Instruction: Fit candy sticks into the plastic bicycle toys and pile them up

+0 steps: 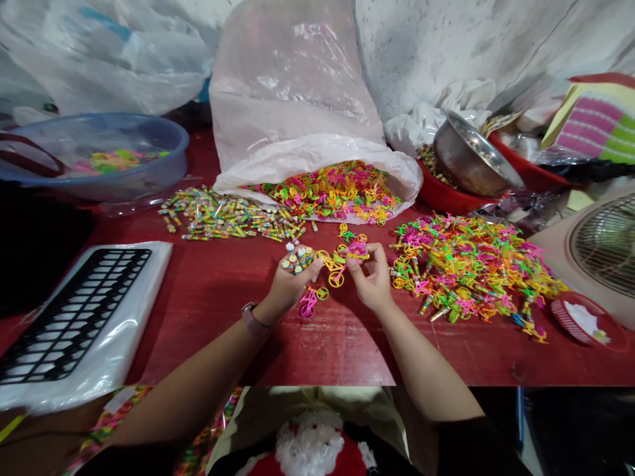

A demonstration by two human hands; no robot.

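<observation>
My left hand (288, 285) is closed around a bundle of small patterned tubes (296, 258), their pale ends facing up. Between thumb and fingers, my right hand (373, 279) pinches small plastic toy bicycles, a pink one (358, 248) among them. A yellow toy bicycle (336, 279) spans the gap between the hands; which hand bears it I cannot tell. Below, a magenta toy bicycle (307, 305) lies on the red table (342, 350). Beyond the hands, a pile of patterned tubes (218, 215) lies before an opened white sack (297, 155) full of toy bicycles.
Right of my hands is a heap of toy bicycles and tubes (466, 264), beside a red basket (585, 324) and a fan (605, 244). At left, a black abacus (74, 311) rests on plastic-wrapped sheets, with a blue basin (163, 155) behind. A metal bowl (471, 155) leans at back right.
</observation>
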